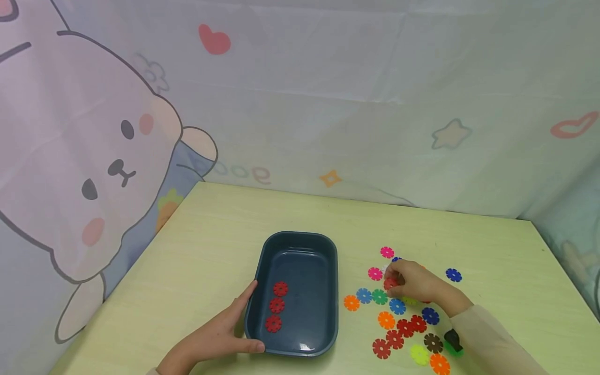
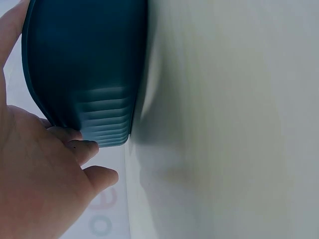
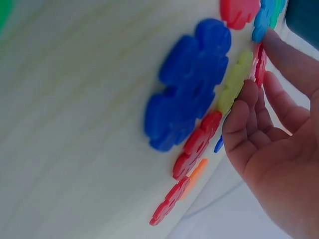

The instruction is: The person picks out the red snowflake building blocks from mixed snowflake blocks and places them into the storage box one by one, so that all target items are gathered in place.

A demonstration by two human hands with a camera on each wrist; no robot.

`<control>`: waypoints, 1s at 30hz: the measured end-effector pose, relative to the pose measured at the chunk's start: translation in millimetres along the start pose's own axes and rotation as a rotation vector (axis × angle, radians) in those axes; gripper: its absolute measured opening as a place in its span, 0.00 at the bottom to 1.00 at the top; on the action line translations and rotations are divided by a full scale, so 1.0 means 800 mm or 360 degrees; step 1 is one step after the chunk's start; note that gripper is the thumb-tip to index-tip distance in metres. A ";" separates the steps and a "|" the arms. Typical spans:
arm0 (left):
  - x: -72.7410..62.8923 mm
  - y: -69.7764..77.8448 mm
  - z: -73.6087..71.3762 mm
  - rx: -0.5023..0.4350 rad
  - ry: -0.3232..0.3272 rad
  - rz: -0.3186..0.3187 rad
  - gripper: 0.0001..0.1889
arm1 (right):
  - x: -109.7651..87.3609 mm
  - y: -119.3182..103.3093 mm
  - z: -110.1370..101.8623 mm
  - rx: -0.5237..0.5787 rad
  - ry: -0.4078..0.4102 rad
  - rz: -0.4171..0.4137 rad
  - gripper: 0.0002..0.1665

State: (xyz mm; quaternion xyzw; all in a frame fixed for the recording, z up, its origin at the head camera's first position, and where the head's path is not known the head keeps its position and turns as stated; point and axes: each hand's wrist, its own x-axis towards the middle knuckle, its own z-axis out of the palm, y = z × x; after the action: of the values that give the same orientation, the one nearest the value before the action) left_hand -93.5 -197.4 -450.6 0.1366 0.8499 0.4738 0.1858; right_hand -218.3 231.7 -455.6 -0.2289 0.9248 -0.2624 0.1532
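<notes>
My left hand (image 1: 220, 333) holds the near left corner of a dark blue-green tray (image 1: 330, 291), its thumb along the near end and fingers against the left side. In the left wrist view, bent fingertips (image 2: 82, 147) rest by the rim and ribbed wall. Three red notched discs (image 1: 277, 304) lie in a column inside the tray, on its left. Over the scattered discs, my right hand (image 1: 414, 281) pinches a red notched disc (image 1: 390, 284) between thumb and fingers. In the right wrist view, a yellow-green disc (image 3: 235, 82) and a blue disc (image 3: 192, 84) lie near the fingertips.
Several flower-shaped discs in orange, blue, green, pink and red lie right of the tray, among them a row of red ones (image 1: 395, 339). A brown disc (image 1: 433, 342) lies beside a black and green object (image 1: 453, 342). A printed cloth (image 1: 300, 104) hangs behind the table (image 1: 225, 219).
</notes>
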 end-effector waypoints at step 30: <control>-0.001 -0.001 0.000 -0.0026 -0.0014 0.0028 0.60 | 0.005 -0.023 -0.026 -0.0098 0.0060 -0.0314 0.15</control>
State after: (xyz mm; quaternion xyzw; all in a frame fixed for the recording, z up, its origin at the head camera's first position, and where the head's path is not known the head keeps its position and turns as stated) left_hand -92.9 -197.7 -451.2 0.1445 0.8440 0.4818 0.1864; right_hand -223.7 224.9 -429.0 -0.3185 0.9081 -0.2520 0.1021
